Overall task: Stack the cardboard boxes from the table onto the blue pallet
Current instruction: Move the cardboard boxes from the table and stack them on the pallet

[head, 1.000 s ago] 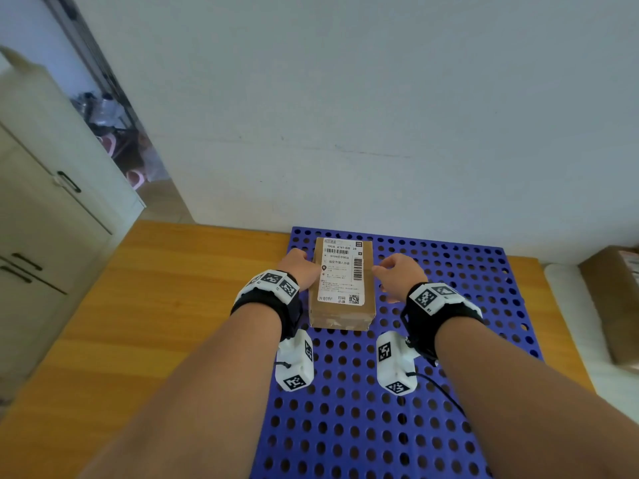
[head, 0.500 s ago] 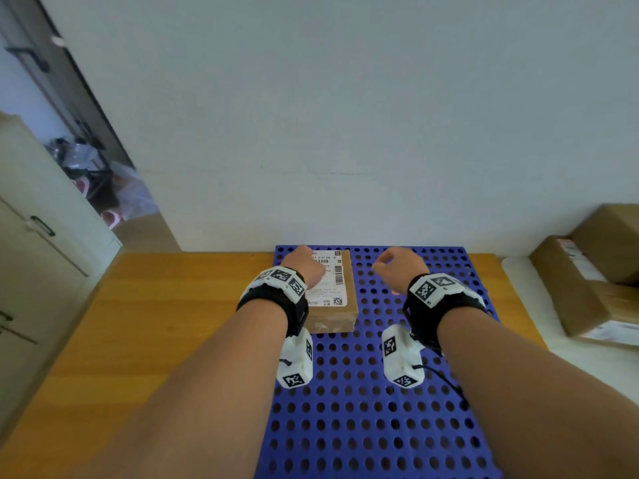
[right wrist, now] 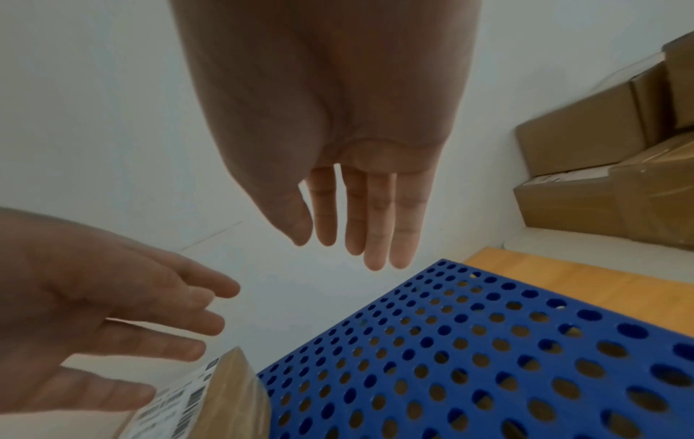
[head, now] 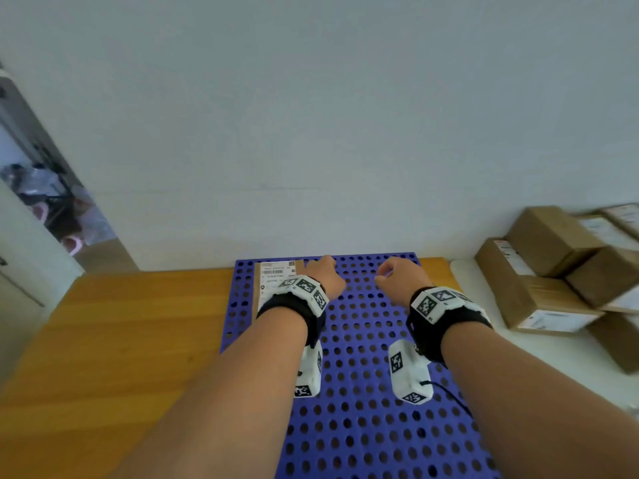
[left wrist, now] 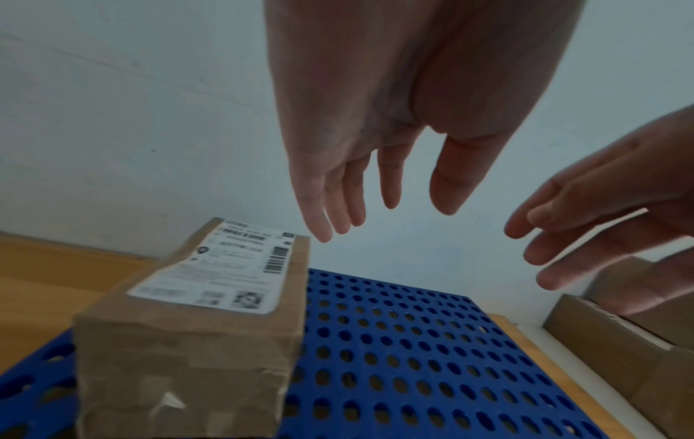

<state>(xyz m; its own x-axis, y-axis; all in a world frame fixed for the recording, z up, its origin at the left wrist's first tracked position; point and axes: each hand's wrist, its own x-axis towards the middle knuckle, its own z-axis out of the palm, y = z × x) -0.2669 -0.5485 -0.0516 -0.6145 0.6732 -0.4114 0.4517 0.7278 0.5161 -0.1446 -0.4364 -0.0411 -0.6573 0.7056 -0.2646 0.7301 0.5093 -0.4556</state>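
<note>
A cardboard box [head: 273, 276] with a white shipping label lies on the far left part of the blue perforated pallet [head: 363, 340]; it shows again as the labelled box [left wrist: 202, 312] in the left wrist view and as a box corner [right wrist: 210, 395] in the right wrist view. My left hand [head: 325, 274] hovers above the pallet just right of the box, fingers relaxed and holding nothing. My right hand [head: 397, 276] hangs further right over bare pallet, also holding nothing. In the wrist views the left hand's fingers [left wrist: 338, 202] and the right hand's fingers [right wrist: 375, 225] are straight and apart from everything.
Several more cardboard boxes [head: 560, 267] are piled on a white table [head: 553, 357] to the right of the pallet. The pallet lies on a wooden floor [head: 121, 340] against a white wall. A cabinet and an open doorway stand at the left.
Both hands have let go of the labelled box and lifted off it to the right. The view has swung right, bringing the pile of boxes on the table into sight.
</note>
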